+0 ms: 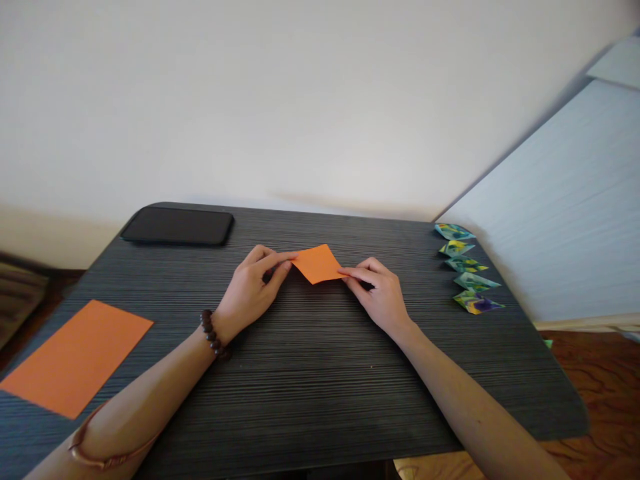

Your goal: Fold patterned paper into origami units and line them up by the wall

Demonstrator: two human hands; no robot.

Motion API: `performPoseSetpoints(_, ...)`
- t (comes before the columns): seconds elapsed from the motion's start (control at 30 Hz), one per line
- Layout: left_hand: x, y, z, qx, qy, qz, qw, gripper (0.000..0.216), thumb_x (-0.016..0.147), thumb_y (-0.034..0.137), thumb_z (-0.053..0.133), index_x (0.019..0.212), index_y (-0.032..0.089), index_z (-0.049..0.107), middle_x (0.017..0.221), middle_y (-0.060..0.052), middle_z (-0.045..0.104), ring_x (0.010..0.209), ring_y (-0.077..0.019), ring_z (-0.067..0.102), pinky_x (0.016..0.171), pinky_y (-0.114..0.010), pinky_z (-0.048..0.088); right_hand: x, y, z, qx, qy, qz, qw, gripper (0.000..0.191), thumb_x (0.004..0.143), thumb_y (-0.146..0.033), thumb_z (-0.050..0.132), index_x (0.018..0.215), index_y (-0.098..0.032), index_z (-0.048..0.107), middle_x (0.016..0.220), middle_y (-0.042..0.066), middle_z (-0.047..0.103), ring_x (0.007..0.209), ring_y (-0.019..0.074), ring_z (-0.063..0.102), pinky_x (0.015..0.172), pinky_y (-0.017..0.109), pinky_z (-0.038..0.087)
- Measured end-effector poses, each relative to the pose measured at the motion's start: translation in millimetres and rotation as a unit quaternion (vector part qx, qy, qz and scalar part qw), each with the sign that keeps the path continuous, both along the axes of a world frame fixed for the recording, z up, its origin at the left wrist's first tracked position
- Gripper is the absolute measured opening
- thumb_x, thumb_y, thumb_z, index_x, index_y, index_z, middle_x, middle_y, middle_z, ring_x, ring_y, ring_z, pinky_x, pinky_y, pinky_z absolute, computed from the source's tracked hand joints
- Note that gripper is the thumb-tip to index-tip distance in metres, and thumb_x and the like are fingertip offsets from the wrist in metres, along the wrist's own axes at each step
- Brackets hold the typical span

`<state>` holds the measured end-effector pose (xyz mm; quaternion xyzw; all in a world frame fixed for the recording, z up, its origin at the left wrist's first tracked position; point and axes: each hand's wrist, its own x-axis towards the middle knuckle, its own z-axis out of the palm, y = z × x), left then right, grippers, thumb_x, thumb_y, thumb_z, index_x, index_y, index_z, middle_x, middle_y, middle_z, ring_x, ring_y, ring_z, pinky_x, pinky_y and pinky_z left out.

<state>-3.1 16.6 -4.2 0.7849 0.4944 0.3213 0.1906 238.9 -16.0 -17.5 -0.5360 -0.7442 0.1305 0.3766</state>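
Observation:
A small orange piece of paper (318, 264), four-cornered and turned like a diamond, is held just above the dark table between both hands. My left hand (254, 285) pinches its left corner between thumb and fingers. On the opposite side, my right hand (379, 292) grips the right corner in the same way. Whether the paper is folded in layers cannot be made out. A larger orange sheet (80, 357) lies flat on the table to the left, beside my left forearm.
Several folded patterned paper pieces (470, 283) stand in a column along the right side of the dark table (300, 400). A black phone (178, 227) lies at the back left. Behind the table is a white wall (300, 100), with a pale panel (560, 200) at the right.

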Motion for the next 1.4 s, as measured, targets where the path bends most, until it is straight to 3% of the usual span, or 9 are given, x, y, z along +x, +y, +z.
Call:
performPoseSetpoints(0.1,-1.9,0.4,2.9,-0.083,-0.032,-0.013,0.996,0.036,0.092,0.039,0.040,0.113,0.020,0.062,0.085,-0.002,0.068,0.077,-0.0162,0.061,0.071,-0.027,0.048,0.7,-0.1,-1.1,-0.010,-0.017,0.001,1.000,0.021,0.085,-0.022,0.055,0.098,-0.027,0.070,0.071,0.001,0.055,0.067,0.0137,0.053,0.063,0.028,0.045)
performPoseSetpoints(0.23,-2.8,1.1,2.5,-0.104,-0.054,0.006,0.993,0.036,0.089,0.045,0.044,0.101,0.020,0.068,0.095,-0.002,0.071,0.084,-0.0191,0.063,0.073,-0.029,0.049,1.0,0.1,-1.2,-0.016,-0.028,0.015,0.999,0.024,0.085,-0.018,0.052,0.100,-0.027,0.070,0.073,0.001,0.057,0.070,0.0146,0.054,0.067,0.030,0.046)
performPoseSetpoints(0.37,-3.2,2.6,-0.2,-0.136,-0.093,0.026,0.986,0.030,0.081,0.043,0.056,0.096,0.019,0.067,0.099,-0.003,0.071,0.087,-0.0202,0.064,0.074,-0.030,0.050,-0.9,-1.1,2.1,-0.022,-0.038,0.031,0.999,0.025,0.084,-0.019,0.051,0.101,-0.024,0.069,0.093,0.005,0.059,0.084,0.0168,0.056,0.080,0.034,0.047)
performPoseSetpoints(0.5,-2.3,2.0,3.0,-0.167,-0.109,0.041,0.979,0.036,0.079,0.042,0.059,0.107,0.019,0.058,0.088,-0.003,0.072,0.077,-0.0184,0.064,0.070,-0.029,0.047,-2.2,-1.4,5.0,-0.032,-0.025,0.028,0.999,0.029,0.083,-0.025,0.054,0.111,-0.023,0.062,0.112,0.007,0.057,0.098,0.0201,0.054,0.089,0.037,0.044)
performPoseSetpoints(0.6,-0.9,0.7,6.3,-0.165,-0.095,0.047,0.980,0.044,0.077,0.043,0.062,0.114,0.021,0.053,0.079,-0.001,0.072,0.065,-0.0168,0.061,0.065,-0.029,0.044,-1.7,0.6,2.9,-0.060,0.010,-0.001,0.998,0.034,0.084,-0.031,0.055,0.116,-0.022,0.055,0.104,0.005,0.063,0.085,0.0180,0.056,0.081,0.035,0.046)
performPoseSetpoints(0.8,2.2,-1.3,8.0,-0.157,-0.089,0.033,0.983,0.044,0.075,0.044,0.063,0.111,0.020,0.055,0.078,-0.001,0.070,0.065,-0.0160,0.058,0.065,-0.029,0.041,-0.4,4.2,-3.8,-0.102,0.038,-0.014,0.994,0.036,0.082,-0.034,0.059,0.115,-0.023,0.054,0.083,0.001,0.064,0.068,0.0143,0.053,0.070,0.030,0.044)
performPoseSetpoints(1.4,3.6,-2.9,7.0,-0.148,-0.089,0.019,0.985,0.042,0.077,0.042,0.061,0.112,0.021,0.053,0.078,0.001,0.068,0.067,-0.0148,0.058,0.068,-0.029,0.041,-1.2,2.7,0.6,-0.106,0.034,-0.017,0.994,0.028,0.081,-0.031,0.059,0.107,-0.020,0.058,0.077,0.001,0.060,0.063,0.0128,0.049,0.063,0.027,0.041)
